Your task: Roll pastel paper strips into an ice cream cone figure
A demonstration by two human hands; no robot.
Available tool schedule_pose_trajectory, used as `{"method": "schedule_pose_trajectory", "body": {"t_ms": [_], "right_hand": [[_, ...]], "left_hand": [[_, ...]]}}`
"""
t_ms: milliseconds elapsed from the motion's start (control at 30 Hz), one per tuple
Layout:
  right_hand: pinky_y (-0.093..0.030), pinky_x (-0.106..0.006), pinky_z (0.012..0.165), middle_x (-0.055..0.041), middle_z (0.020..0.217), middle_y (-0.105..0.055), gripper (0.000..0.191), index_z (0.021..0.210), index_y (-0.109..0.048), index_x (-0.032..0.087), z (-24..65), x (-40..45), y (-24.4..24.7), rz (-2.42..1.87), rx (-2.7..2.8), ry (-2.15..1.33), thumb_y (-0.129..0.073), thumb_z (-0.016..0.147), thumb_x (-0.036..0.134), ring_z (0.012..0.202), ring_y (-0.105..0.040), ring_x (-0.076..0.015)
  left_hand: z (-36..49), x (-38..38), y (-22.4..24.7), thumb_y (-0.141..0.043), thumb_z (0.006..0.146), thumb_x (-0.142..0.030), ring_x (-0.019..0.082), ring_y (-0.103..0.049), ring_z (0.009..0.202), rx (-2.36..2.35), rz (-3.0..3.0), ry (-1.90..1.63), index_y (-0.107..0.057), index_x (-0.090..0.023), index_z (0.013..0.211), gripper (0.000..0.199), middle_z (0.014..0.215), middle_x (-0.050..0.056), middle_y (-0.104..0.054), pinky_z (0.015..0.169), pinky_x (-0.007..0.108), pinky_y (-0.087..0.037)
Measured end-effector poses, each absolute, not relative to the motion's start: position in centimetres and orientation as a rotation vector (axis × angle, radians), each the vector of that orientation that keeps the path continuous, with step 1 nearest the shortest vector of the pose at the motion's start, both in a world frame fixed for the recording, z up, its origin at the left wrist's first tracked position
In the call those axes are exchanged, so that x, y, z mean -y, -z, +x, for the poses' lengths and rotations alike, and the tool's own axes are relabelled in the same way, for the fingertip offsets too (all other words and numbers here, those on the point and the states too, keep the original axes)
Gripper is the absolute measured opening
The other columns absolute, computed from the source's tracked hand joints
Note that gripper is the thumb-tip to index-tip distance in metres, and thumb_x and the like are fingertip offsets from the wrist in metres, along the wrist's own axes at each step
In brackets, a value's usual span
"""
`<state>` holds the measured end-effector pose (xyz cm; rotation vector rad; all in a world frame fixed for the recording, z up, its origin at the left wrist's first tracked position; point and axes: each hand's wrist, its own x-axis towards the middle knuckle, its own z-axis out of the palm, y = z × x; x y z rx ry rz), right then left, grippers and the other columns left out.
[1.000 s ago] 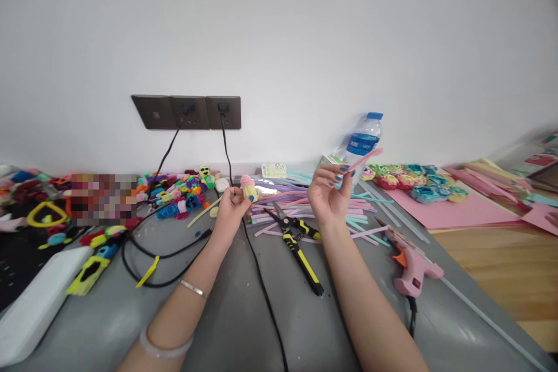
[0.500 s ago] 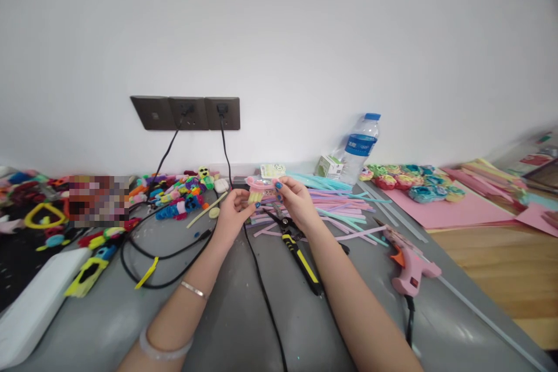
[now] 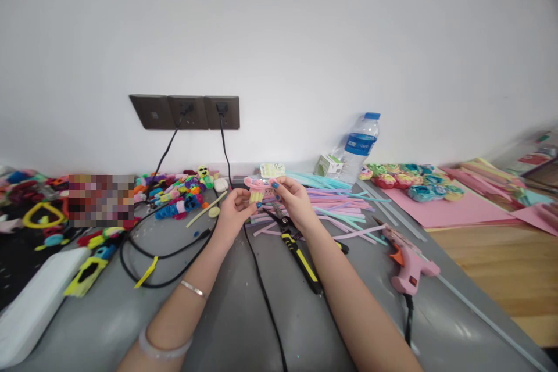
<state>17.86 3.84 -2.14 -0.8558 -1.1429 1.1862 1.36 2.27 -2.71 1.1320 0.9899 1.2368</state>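
Between my two hands, above the grey table, is a small pipe-cleaner piece [image 3: 256, 195], with a pink curled top and pale yellow strands below. My left hand [image 3: 235, 213] pinches its yellow lower part between thumb and fingers. My right hand [image 3: 293, 200] has its fingertips closed at the pink side of the same piece. Behind and below lie many loose pastel pipe cleaners [image 3: 344, 203] in purple, pink and turquoise. Black-and-yellow pliers [image 3: 300, 258] rest on the table under my right wrist, partly hidden by the forearm.
A pink glue gun [image 3: 410, 270] lies on the right, its cord running toward me. A water bottle [image 3: 360, 148] leans by the wall beside a small box [image 3: 329, 166]. Black cables [image 3: 165, 286] cross the table. Colourful pipe-cleaner figures [image 3: 181, 207] crowd the left; rolled flowers [image 3: 425, 183] sit at the right.
The pink top of the held piece has turned slightly to the left and shows more of its curl. Both hands keep nearly the same place and grip.
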Motion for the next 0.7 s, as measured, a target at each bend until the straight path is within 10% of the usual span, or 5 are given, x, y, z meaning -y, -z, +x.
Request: {"method": "schedule_pose_trajectory", "body": {"t_ms": [700], "right_hand": [[-0.033, -0.023, 0.052, -0.0005, 0.070, -0.058, 0.040, 0.076, -0.061, 0.019, 17.63, -3.58, 1.63, -0.889, 1.212, -1.167, -0.079, 0.066, 0.053, 0.061, -0.047, -0.0112]], "left_hand": [[1.19, -2.37, 2.88, -0.078, 0.063, -0.031, 0.017, -0.065, 0.073, -1.010, 1.195, -1.238, -0.055, -0.019, 0.084, 0.034, 0.084, 0.002, -0.068, 0.066, 0.031, -0.057]]}}
